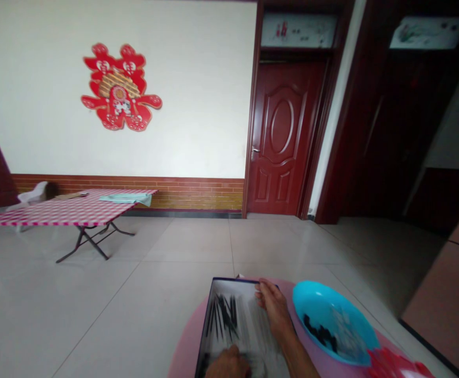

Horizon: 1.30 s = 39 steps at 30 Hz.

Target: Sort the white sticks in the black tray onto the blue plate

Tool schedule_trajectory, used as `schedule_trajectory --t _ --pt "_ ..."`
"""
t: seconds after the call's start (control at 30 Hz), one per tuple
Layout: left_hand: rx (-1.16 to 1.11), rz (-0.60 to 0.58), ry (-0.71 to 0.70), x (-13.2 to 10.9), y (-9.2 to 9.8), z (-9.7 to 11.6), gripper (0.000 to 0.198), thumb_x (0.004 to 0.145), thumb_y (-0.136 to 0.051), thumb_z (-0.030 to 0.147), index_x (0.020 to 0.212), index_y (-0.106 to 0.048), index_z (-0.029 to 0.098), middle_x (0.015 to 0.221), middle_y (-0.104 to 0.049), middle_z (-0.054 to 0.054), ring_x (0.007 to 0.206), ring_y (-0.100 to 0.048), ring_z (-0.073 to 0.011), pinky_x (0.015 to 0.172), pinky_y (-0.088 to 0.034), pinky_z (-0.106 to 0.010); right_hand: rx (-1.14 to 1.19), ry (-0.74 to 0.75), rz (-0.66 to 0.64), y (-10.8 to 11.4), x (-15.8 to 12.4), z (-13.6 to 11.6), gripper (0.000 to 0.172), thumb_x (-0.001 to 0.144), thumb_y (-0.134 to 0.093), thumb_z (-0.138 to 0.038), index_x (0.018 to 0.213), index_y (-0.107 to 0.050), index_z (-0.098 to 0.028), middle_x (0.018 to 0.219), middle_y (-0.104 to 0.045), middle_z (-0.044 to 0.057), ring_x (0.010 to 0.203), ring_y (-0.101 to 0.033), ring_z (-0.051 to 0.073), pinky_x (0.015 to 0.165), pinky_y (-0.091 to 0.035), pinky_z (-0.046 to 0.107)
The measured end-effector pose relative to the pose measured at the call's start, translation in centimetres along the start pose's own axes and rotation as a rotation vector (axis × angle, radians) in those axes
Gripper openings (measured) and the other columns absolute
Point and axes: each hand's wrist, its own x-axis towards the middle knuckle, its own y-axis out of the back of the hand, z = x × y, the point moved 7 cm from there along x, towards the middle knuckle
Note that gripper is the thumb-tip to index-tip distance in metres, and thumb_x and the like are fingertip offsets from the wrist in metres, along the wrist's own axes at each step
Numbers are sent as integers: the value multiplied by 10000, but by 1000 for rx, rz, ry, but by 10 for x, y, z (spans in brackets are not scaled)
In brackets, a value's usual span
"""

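Observation:
A shallow box (pixel 248 287) with a white inside and dark rim lies on a pink round table (pixel 185 341). In its left half are several thin, black, pointed sticks (pixel 225 315). Thin clear or whitish sticks (pixel 253 328) fill the right half, smeared by blur. My right hand (pixel 274 307) reaches over the right side to the far right corner, fingertips pressed together; what they pinch is not clear. Over the near end of the box is my left hand (pixel 229 363), blurred, its fingers hidden, close to more dark sticks.
Right of the box, a blue bowl (pixel 311 294) holds small black pieces (pixel 319 333) and clear pieces (pixel 345 328). Something red and shiny (pixel 396 363) lies beside it. A checkered folding table (pixel 64 210) stands at far left, a brownish cabinet (pixel 445 294) at right.

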Motion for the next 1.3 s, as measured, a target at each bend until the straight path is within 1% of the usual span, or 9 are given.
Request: schedule_trajectory --t 0.13,0.23,0.33,0.53,0.77,1.0,1.13,1.23,1.3 --pt "144 145 -62 12 52 35 288 807 -453 218 845 -737 192 895 -698 -114 851 -646 -240 732 -453 -310 -358 243 -184 -25 -8 -1 145 619 -608 -270 726 -680 -203 752 -703 47 731 -623 216 686 -458 325" --pt "68 300 78 40 88 37 305 825 -441 215 800 -744 195 831 -721 -78 827 -649 -204 761 -437 -281 -628 374 -262 -43 -22 11 94 621 -566 -181 633 -658 -200 700 -670 52 717 -590 210 706 -427 326" --pt "-96 443 207 67 107 23 300 831 -451 206 874 -747 197 877 -739 -66 827 -658 -180 758 -442 -253 -783 437 -256 -47 -28 26 136 604 -560 -144 673 -656 -211 790 -671 61 782 -578 217 746 -423 327" --pt "-153 508 270 83 92 0 319 832 -448 153 986 -726 169 975 -738 -66 925 -659 -170 820 -448 -228 -686 296 -153 -33 -14 50 243 532 -620 -131 744 -674 -237 987 -698 92 1004 -579 329 900 -405 401" --pt "-156 514 267 79 77 -16 327 834 -437 134 1005 -715 148 1010 -729 -76 984 -648 -179 892 -434 -243 -926 293 -84 -36 -14 46 124 633 -525 -135 605 -622 -206 906 -704 138 805 -643 290 770 -442 390" --pt "-175 512 271 82 73 -23 322 836 -457 160 1045 -701 151 1047 -717 -90 1021 -635 -187 916 -415 -251 -979 402 -40 -34 -18 26 106 614 -540 -143 620 -621 -211 846 -695 136 809 -631 283 746 -425 359" --pt "-215 453 248 87 64 -24 258 829 -506 251 863 -741 151 863 -744 -62 865 -669 -205 776 -451 -250 -966 501 -30 -44 -23 4 113 687 -520 -197 613 -606 -206 753 -652 118 750 -605 250 718 -416 338" --pt "-263 410 222 93 58 -24 296 826 -497 275 668 -717 157 634 -702 -7 663 -650 -178 615 -439 -228 -898 554 -108 -55 -26 -6 158 737 -484 -217 642 -609 -207 728 -636 91 719 -592 221 697 -417 314" --pt "-277 444 215 94 60 -24 316 844 -462 271 663 -696 160 633 -689 -5 649 -632 -167 604 -429 -225 -822 570 -176 -59 -28 -8 156 748 -485 -227 675 -622 -207 745 -640 76 709 -590 206 680 -422 298"
